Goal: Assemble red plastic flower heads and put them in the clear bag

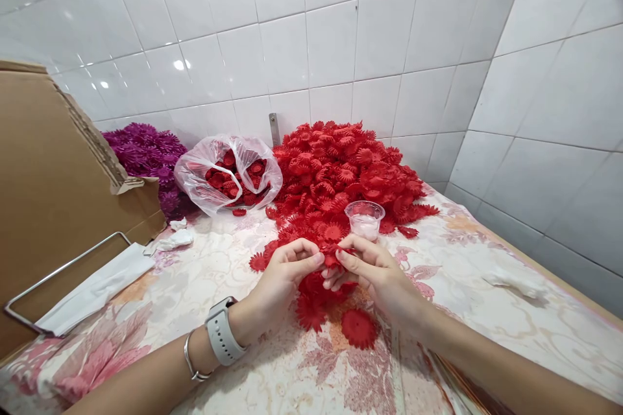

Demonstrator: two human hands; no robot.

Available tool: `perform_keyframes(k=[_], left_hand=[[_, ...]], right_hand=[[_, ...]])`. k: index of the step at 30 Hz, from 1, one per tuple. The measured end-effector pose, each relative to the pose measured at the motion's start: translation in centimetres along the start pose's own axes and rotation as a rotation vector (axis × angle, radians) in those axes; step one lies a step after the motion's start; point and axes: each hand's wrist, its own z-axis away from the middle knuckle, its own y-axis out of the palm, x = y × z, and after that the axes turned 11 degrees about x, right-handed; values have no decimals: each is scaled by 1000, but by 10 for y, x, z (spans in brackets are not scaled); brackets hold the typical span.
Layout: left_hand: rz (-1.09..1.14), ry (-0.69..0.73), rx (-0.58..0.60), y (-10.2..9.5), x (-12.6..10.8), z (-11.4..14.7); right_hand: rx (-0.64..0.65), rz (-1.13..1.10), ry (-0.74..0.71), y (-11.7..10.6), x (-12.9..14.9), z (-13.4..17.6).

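Between my two hands is a red fabric flower piece (331, 261), pinched from both sides just above the tablecloth. My left hand (294, 272), with a watch and a bangle on its wrist, grips the left edge with thumb and forefinger. The right edge is held by the thumb and fingers of my right hand (372, 269). Below them lie several loose red petal discs, one flat disc (359, 329) nearest to me. Just behind my right hand stands a small clear plastic cup (365, 219) with something white in it.
A large heap of red flower pieces (341, 168) rises against the tiled wall. To its left are a clear plastic bag (195, 175) of dark red pieces, a purple heap (146, 146) and a cardboard box (58, 155). Crumpled white tissue (516, 285) lies at right.
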Motion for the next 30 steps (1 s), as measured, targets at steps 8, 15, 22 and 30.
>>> perform_keyframes(k=[8,15,22,30], left_hand=[[-293,92,-152,-9,-4,-3],[-822,194,-178,-7,-8,2],[-853,191,-174,-1,-7,5],[-778,80,-95,3,-10,5]], right_hand=[[-186,83,0,-17,6,-7],[-72,304,34,-13,0,-3],[-71,365,72,-11,-2,-1],[-110,571,69,-9,-3,2]])
